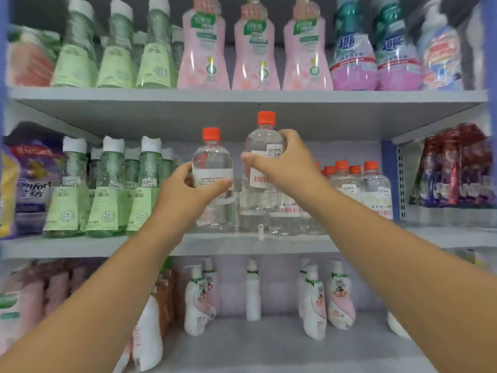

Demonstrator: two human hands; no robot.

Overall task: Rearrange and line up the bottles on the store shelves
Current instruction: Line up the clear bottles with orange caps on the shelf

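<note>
left hand (pixel 188 184) wraps its fingers round the middle of a clear bottle (pixel 212 168) with an orange cap, thumb across the white label. the bottle stands upright, its base apparently at or just above the middle shelf (pixel 242 244); contact with the shelf cannot be told. the mid-body grip looks meant to slide or turn the bottle so the label faces front.

right hand (pixel 279 160) grips a second clear bottle (pixel 262 146), also orange-capped, high on its shoulder, fingers curled over the price sticker. this one is lifted clear of the shelf, its cap close under the shelf above and its base hanging in front of the bottles behind. judged: it is being carried to a slot in the row, and the high grip leaves the base free to set down.

both held bottles appear full of a colourless liquid, caps on.

outward: to the right on the same shelf, a cluster of matching clear bottles (pixel 360 187) stands several deep, orange caps at uneven depths, so the row is not yet lined up. to the left, green bottles (pixel 107 189) with white caps stand in neat files. beyond them, a purple refill pouch (pixel 29 184). far right, dark red packets (pixel 457 168) on a neighbouring shelf.

upper shelf: pink bottles (pixel 255 49) in a level row. lower shelf: white and pink pump bottles (pixel 312 302), loosely spaced.

risk, as a judgement: the lifted bottle could knock the ones behind when set down.
</note>
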